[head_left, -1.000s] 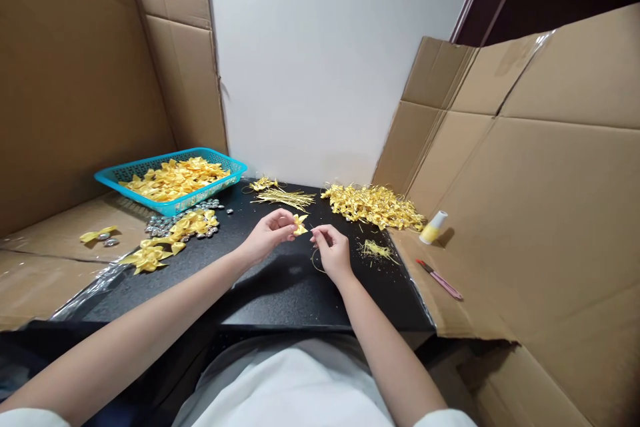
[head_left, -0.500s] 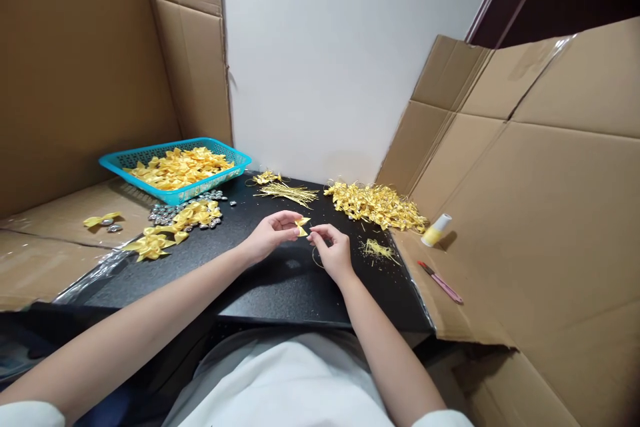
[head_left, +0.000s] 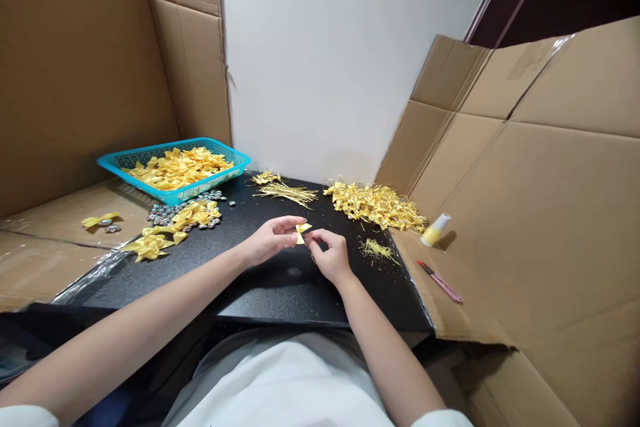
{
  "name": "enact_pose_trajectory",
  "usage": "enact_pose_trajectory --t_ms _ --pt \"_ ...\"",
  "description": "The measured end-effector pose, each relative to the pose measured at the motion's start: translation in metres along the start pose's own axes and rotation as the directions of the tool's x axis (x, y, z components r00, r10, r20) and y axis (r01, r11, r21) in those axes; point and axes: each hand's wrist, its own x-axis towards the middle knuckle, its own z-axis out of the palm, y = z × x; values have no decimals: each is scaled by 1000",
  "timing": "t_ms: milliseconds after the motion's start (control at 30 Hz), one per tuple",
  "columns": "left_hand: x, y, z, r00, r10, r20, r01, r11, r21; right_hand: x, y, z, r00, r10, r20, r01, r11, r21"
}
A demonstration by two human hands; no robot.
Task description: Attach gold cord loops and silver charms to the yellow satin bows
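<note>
Over the middle of the black table (head_left: 240,283), my left hand (head_left: 267,240) pinches a small yellow satin ribbon bow (head_left: 302,232) between thumb and fingers. The bow's two tails point to the right. Close against it, my right hand (head_left: 330,257) has thumb and forefinger pressed together at the bow's lower right side. A thin gold wire tie is in that pinch, mostly hidden by the fingers. Behind the hands lies a bundle of loose gold wire ties (head_left: 289,194).
At the back left stands a blue basket (head_left: 173,196) of yellow bows. Before it lie silver beads (head_left: 167,214) and yellow ribbon flowers (head_left: 150,245). To the right are a pile of tied bows (head_left: 375,205), wire clippings (head_left: 379,250), a thread spool (head_left: 436,230) and a pink cutter (head_left: 440,281).
My right hand has come up to the bow in my left hand, and the gap between the fingertips has closed. The wire loop below my right hand is now mostly hidden.
</note>
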Motion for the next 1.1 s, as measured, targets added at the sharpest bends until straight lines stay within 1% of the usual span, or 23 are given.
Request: enact_pose_trajectory --t_ms 233,500,800,1100 --pt "0 1 0 999 -18 40 20 999 -41 -1 0 0 999 -42 -9 42 999 -16" --pt "0 -1 -2 995 -60 84 68 993 -96 -2 -2 0 997 -79 -5 79 996 -31" --pt "0 -1 -3 996 -41 74 52 986 -159 -3 -2 0 996 -94 -12 93 995 -46" --pt "0 -1 -4 996 -42 81 56 983 -175 -3 -4 -1 995 -99 -9 98 994 -46"
